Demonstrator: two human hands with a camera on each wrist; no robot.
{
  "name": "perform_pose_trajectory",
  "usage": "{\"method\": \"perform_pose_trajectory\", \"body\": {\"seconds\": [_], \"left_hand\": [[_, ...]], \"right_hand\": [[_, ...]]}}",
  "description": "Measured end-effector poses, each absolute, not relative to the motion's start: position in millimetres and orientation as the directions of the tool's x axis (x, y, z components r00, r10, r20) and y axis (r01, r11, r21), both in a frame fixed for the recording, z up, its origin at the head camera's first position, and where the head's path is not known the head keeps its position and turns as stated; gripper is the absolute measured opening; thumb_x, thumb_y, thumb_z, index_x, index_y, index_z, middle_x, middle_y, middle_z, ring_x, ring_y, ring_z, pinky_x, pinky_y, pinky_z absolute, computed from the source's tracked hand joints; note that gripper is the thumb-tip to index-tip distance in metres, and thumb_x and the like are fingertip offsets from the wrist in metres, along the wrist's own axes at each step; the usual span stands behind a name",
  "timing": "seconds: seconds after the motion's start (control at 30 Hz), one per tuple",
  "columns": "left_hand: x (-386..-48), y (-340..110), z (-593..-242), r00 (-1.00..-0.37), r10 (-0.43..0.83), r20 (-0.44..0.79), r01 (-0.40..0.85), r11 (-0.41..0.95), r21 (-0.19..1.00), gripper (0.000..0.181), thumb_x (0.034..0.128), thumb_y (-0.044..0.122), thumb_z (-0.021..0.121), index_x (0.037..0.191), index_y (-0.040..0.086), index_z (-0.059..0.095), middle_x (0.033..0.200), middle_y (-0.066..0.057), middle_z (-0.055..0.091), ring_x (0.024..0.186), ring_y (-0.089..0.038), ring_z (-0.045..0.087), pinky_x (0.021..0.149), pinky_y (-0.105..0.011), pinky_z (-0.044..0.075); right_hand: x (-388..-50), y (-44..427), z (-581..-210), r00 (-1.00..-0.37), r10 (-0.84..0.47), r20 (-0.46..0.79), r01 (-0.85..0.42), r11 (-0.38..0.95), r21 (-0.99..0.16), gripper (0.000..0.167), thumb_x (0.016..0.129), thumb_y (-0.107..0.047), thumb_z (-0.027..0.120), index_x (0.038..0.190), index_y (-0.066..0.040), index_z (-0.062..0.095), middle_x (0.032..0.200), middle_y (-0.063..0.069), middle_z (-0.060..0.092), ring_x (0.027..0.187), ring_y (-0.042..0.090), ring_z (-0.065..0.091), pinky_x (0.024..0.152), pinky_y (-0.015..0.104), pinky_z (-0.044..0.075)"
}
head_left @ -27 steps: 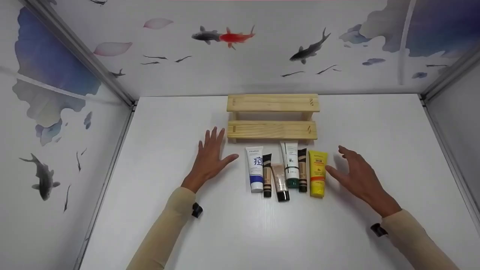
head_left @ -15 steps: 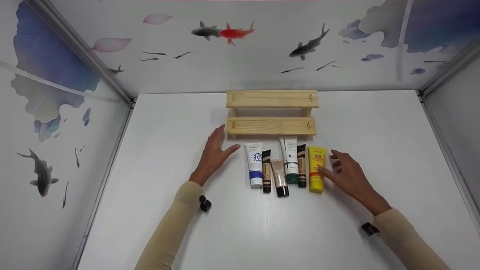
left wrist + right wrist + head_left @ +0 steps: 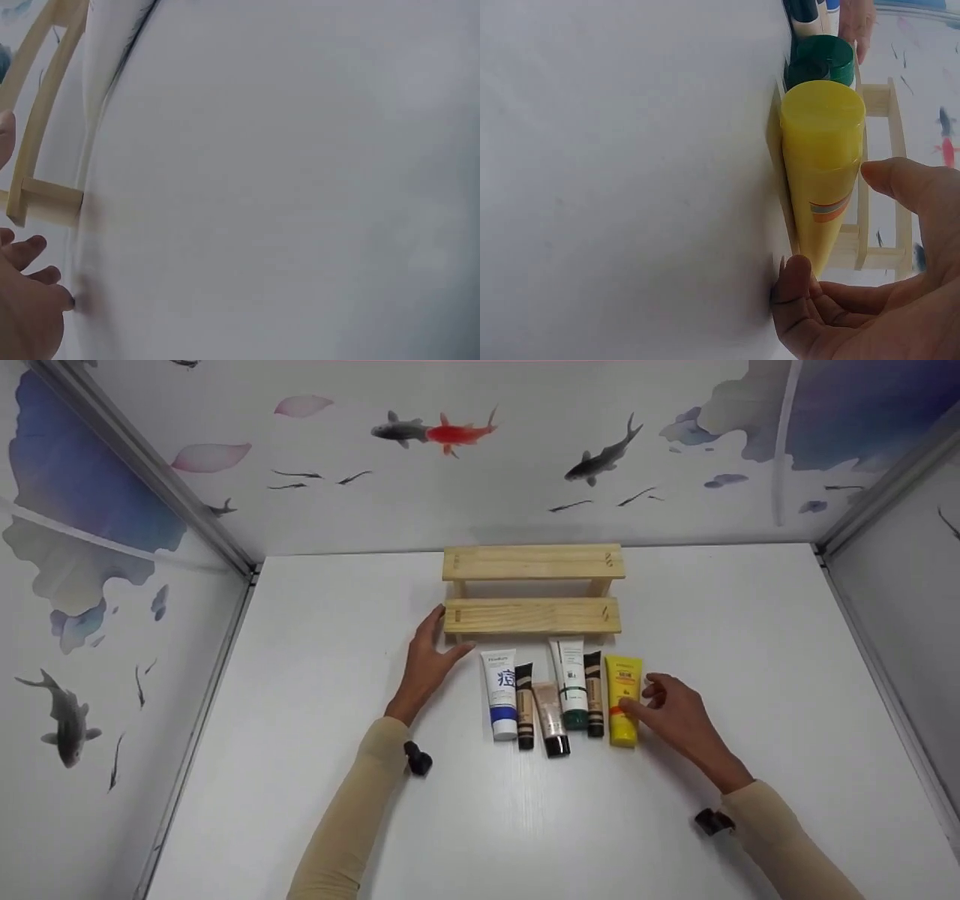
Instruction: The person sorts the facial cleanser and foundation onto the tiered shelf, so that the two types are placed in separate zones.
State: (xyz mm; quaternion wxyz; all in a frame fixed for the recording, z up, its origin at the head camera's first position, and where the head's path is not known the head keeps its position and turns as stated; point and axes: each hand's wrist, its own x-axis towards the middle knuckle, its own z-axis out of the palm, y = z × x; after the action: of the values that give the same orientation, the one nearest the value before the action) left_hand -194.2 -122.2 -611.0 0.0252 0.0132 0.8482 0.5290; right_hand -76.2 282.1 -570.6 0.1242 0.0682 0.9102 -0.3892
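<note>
Here's the yellow tube [image 3: 624, 671], lying on the white table [image 3: 510, 825] at the right end of a row of six: bright yellow right through to its round, smooth cap, red-orange print up top, an orange-edged band lower down, the body tapering to a flat end that points at the wooden rack [image 3: 532, 616]. And the right hand [image 3: 679, 716] is on it! Thumb over the face, fingers bent by its right edge; whether they pinch it, I can't tell. Next along, a slim black-and-beige tube [image 3: 595, 694], then a white tube with a green cap [image 3: 571, 675], a pinkish tube with a black cap [image 3: 551, 712], another slim one [image 3: 525, 705], and a white tube with a blue band [image 3: 500, 682]. Over at the rack's left end, the left hand [image 3: 424, 667] holds nothing, thumb spread wide; contact there is unclear.
</note>
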Motion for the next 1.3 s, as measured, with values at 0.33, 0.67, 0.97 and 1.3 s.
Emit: {"method": "perform_pose_trajectory", "body": {"seconds": [0.33,0.67,0.97,1.3], "left_hand": [[-207,-121,-616,-0.992,0.121,-0.028,0.017,0.354,0.935,0.106,0.0983,0.039,0.087,0.176,0.009,0.021,0.181,-0.013,0.026,0.168,-0.030,0.022,0.133,-0.042,0.022],[-211,-120,-628,-0.994,0.088,0.059,0.083,0.308,0.948,0.098,0.1013,0.041,0.083,0.175,0.009,0.027,0.177,-0.013,0.036,0.164,-0.029,0.034,0.130,-0.040,0.031],[-210,-118,-629,-0.996,0.066,0.064,0.081,0.294,0.952,0.094,0.1027,0.039,0.081,0.175,0.011,0.029,0.175,-0.012,0.040,0.161,-0.027,0.039,0.128,-0.038,0.034],[-206,-113,-630,-0.997,0.042,0.058,0.069,0.335,0.940,0.091,0.1059,0.041,0.077,0.177,0.015,0.026,0.170,-0.008,0.050,0.127,-0.020,0.059,0.113,-0.041,0.046]], "right_hand": [[-78,277,-578,-0.960,0.079,-0.269,0.252,0.664,-0.704,0.083,0.101,-0.053,0.078,0.148,0.011,0.055,0.124,0.022,0.066,0.107,0.032,0.057,0.088,0.038,0.050],[-84,270,-572,-0.943,0.123,-0.310,0.303,0.704,-0.643,0.081,0.099,-0.059,0.076,0.136,0.011,0.061,0.116,0.025,0.069,0.100,0.034,0.060,0.080,0.037,0.052],[-93,267,-569,-0.915,0.129,-0.382,0.343,0.746,-0.571,0.080,0.098,-0.059,0.075,0.131,0.012,0.060,0.116,0.026,0.070,0.098,0.034,0.062,0.079,0.038,0.053],[-96,277,-562,-0.914,0.151,-0.377,0.372,0.684,-0.628,0.081,0.099,-0.054,0.077,0.139,0.014,0.058,0.127,0.031,0.067,0.097,0.032,0.065,0.073,0.029,0.055]]}}
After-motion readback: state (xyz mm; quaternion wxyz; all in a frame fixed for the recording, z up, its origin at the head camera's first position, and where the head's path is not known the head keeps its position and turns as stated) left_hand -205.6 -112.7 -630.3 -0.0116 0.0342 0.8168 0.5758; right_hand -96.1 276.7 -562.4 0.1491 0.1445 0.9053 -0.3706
